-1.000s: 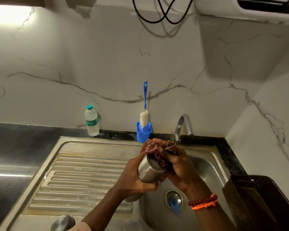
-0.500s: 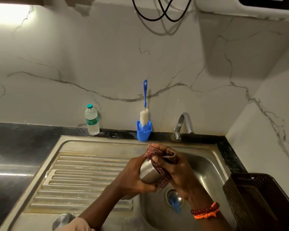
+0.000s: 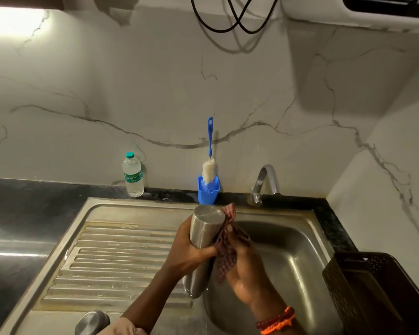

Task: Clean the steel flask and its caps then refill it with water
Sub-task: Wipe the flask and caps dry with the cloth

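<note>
Dark tabletop [image 3: 22, 206] at left, water bottle [image 3: 132, 175] standing by the wall. Steel cap [image 3: 91, 322] sits on the sink [image 3: 121, 252] drainboard, bottom edge. L hand [image 3: 188, 252] has its grip wrapped round the steel flask [image 3: 203, 228], held tilted above the basin w/ its flat base up. R hand [image 3: 242, 269] presses a checked cloth [image 3: 228, 250] against the flask's side, fingers curled on it. Blue brush [image 3: 209, 151] in holder, tap [image 3: 264, 182], dark basket [image 3: 377, 296] at right.

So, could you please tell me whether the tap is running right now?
Off, as far as can be seen: no stream shows below the tap spout, and the sink basin beneath shows no splashing.
</note>
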